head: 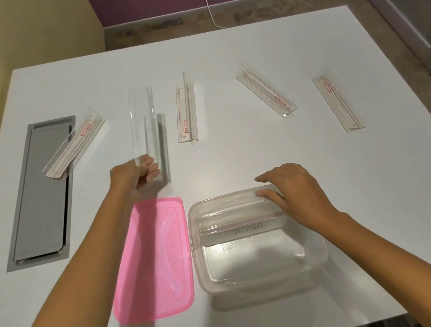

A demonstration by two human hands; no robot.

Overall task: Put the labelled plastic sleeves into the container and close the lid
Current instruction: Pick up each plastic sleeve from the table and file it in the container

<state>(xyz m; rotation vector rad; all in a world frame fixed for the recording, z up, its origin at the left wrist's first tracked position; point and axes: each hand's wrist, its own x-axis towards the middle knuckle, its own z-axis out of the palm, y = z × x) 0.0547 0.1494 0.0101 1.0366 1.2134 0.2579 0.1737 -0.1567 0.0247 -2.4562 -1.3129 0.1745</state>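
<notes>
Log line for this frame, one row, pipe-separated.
left hand: lifting clear sleeve | right hand: placing sleeve in container | pink lid: off | loose sleeves on table: four

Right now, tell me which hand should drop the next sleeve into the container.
Left. The left hand already grips a clear sleeve lifted off the table, beside the open container. The right hand is busy settling a sleeve inside it.

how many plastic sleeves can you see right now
6: one in the container, one in the left hand, four on the table.
</notes>
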